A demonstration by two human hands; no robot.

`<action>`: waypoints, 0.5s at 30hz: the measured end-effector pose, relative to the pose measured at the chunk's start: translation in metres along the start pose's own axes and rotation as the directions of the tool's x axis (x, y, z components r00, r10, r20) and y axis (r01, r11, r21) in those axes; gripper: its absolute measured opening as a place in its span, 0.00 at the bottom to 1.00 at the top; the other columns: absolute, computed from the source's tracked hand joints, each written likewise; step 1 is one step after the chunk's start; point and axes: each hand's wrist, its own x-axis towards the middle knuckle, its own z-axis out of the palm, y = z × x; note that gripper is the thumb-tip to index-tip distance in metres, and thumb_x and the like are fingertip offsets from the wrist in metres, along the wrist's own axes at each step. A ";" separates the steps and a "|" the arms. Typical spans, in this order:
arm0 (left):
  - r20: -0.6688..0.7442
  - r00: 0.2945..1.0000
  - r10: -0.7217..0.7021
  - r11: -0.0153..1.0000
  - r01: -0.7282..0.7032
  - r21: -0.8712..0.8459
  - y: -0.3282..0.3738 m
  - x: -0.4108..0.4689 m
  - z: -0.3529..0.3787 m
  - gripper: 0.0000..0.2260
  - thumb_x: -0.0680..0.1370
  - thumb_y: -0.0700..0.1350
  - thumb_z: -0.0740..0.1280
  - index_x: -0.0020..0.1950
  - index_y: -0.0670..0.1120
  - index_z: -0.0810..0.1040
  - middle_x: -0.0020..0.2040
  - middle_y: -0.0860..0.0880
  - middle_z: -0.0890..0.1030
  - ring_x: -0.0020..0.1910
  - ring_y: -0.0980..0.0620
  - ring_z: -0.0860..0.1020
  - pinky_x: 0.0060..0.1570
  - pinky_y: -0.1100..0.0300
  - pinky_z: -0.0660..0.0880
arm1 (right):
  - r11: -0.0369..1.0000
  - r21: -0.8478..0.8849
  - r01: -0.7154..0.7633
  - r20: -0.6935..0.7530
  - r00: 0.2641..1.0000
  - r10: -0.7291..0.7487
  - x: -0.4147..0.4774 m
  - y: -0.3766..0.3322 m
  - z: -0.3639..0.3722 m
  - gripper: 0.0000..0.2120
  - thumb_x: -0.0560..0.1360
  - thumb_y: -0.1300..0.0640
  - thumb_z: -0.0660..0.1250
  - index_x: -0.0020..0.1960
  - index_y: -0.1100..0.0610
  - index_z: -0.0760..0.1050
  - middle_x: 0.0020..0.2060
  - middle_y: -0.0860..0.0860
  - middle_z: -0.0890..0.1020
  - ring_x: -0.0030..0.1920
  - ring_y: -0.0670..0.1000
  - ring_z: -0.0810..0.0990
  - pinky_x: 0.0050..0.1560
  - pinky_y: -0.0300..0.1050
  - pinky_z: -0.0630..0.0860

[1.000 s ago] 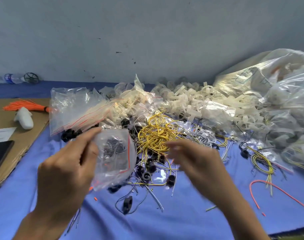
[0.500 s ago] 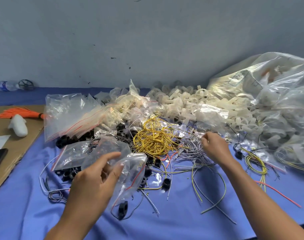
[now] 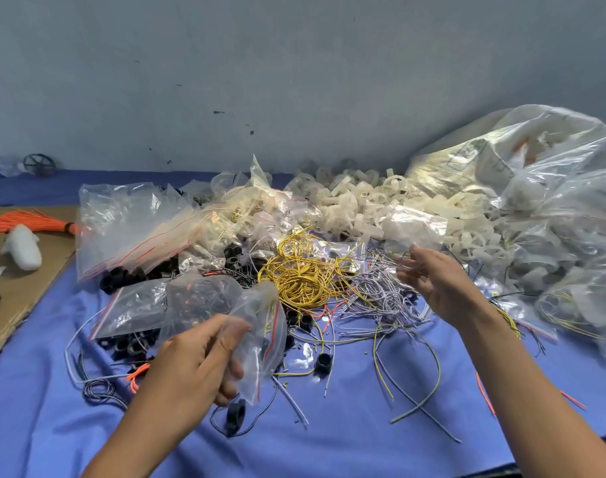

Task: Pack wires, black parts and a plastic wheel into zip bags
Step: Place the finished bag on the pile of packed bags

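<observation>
Hundreds of loose parts cover a blue cloth (image 3: 363, 446) against a grey wall. Bulging clear sacks (image 3: 535, 160) slump at the far right, and beside them runs a heap of white plastic wheels (image 3: 356, 201). A stack of empty zip bags (image 3: 129, 229) lies at the left. A yellow wire tangle (image 3: 301, 274) sits at centre, with grey wires (image 3: 380, 298) strewn just to its right. The person's left hand (image 3: 191, 363) pinches a clear, red-striped zip bag (image 3: 260, 326) between thumb and curled fingers, raised above the cloth. The right hand (image 3: 439, 281), motion-blurred, hovers over the grey wires with its fingers loosely spread. Black parts (image 3: 122, 274) cluster under the bag stack, and one black ring (image 3: 235, 414) lies near the left wrist.
</observation>
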 end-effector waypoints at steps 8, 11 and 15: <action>0.016 1.000 -0.013 0.983 0.016 -0.185 0.009 -0.002 -0.005 0.16 0.65 0.54 0.75 0.51 0.63 0.79 0.39 0.45 0.85 0.34 0.48 0.83 0.33 0.60 0.78 | 0.991 -0.050 0.125 0.025 0.992 -0.124 -0.020 -0.018 -0.004 0.13 0.78 0.72 0.58 0.61 0.67 0.71 0.52 0.61 0.78 0.50 0.56 0.81 0.48 0.39 0.82; -0.113 0.993 0.041 0.994 -0.052 -0.096 0.013 -0.003 -0.004 0.19 0.67 0.49 0.77 0.52 0.64 0.75 0.41 0.50 0.84 0.35 0.50 0.83 0.34 0.57 0.79 | 0.907 -0.314 0.281 -0.041 0.950 -0.309 -0.031 -0.025 -0.008 0.11 0.77 0.71 0.63 0.59 0.64 0.74 0.48 0.60 0.82 0.38 0.50 0.84 0.38 0.36 0.81; -0.253 0.948 0.192 0.970 -0.144 0.196 0.016 -0.003 -0.003 0.11 0.77 0.53 0.68 0.57 0.62 0.71 0.36 0.53 0.83 0.33 0.51 0.81 0.37 0.46 0.80 | 0.724 -0.577 0.379 -0.023 0.878 -0.478 -0.044 -0.039 -0.014 0.07 0.77 0.61 0.68 0.55 0.56 0.77 0.45 0.53 0.85 0.32 0.53 0.82 0.28 0.42 0.74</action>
